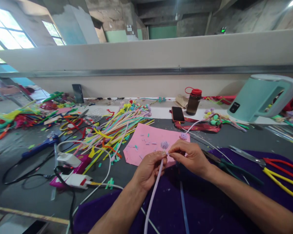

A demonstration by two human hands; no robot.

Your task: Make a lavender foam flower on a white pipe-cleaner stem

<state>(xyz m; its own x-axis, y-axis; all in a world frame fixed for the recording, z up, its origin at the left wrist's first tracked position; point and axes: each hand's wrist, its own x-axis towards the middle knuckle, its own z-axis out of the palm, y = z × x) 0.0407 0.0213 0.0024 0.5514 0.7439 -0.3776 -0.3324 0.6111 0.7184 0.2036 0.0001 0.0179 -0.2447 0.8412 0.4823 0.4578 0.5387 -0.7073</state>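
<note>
Where both hands (171, 162) meet, lilac stem (153, 195), tip half hidden.

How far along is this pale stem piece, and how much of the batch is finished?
Done-looking: finished flower stems piled at the back of the table. In hand: left hand grips a pale lilac stem, right hand pinches at its fuzzy flower head. Left: many loose coloured strips lie unused.

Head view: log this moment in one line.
left hand pinching lilac stem | right hand at its pompom tip | pink sheet behind
</note>
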